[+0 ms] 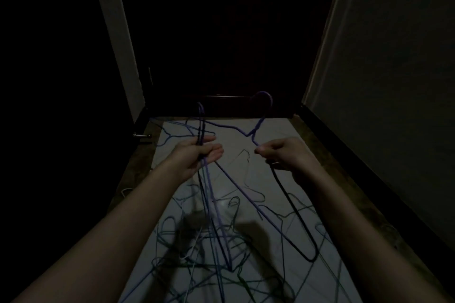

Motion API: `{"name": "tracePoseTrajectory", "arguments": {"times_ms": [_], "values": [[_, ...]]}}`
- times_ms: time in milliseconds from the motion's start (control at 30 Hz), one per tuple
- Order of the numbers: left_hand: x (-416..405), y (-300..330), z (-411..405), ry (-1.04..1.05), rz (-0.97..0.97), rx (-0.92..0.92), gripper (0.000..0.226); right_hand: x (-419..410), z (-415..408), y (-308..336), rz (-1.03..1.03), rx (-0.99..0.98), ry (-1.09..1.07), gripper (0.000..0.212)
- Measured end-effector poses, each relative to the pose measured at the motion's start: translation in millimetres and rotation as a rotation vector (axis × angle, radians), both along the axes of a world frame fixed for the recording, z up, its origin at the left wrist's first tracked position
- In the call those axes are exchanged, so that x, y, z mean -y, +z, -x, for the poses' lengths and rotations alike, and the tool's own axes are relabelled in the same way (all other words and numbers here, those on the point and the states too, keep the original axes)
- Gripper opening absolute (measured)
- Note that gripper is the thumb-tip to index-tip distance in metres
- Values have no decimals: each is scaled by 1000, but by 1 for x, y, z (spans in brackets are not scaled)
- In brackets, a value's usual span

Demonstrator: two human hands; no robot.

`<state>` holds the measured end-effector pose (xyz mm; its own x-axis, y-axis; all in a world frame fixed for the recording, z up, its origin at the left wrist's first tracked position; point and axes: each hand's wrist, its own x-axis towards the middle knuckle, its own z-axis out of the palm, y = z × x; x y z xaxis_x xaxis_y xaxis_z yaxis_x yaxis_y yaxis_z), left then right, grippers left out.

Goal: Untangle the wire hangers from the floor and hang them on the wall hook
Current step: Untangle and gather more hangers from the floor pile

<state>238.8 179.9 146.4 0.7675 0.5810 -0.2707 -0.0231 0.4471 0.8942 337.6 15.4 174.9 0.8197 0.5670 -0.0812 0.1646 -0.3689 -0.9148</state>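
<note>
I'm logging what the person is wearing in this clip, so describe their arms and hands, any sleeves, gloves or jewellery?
Both forearms are bare up to the bottom edge of the picture, with no sleeve in view. The left hand and the right hand wear no gloves. No watch, bracelet or ring shows on either wrist or hand, though the picture is very dark, so something small could be missed.

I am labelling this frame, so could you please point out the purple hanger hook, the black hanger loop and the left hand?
purple hanger hook (267, 96): head view, on the top curve of the hook.
black hanger loop (310, 259): head view, on its lower bend.
left hand (197, 155): head view, on the palm.
</note>
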Motion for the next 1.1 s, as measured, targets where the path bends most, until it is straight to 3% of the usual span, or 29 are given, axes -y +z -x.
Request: {"name": "tracePoseTrajectory", "arguments": {"times_ms": [167,367,500,733,900,1000,1100], "values": [[3,2,-7,-107,50,-101,39,-38,7,-2,-13,-125,88,29],[-6,-20,-8,-72,110,-11,48,-61,11,-28,120,-132,150,24],[-10,-45,-3,-184,94,-19,43,-68,2,-35,313,-160,244,22],[-14,-79,-18,-136,57,-37,27,-75,-19,-53,405,-272,473,24],[-26,-97,-16,-135,66,-53,31,-71,-23,-94,315,-362,514,18],[-36,-103,-12,-122,71,-51,20,-63,-21,-124,237,-491,514,22],[-47,-110,-9,-111,16,-100,19,-53,-22,-158,251,-477,479,27]]}}
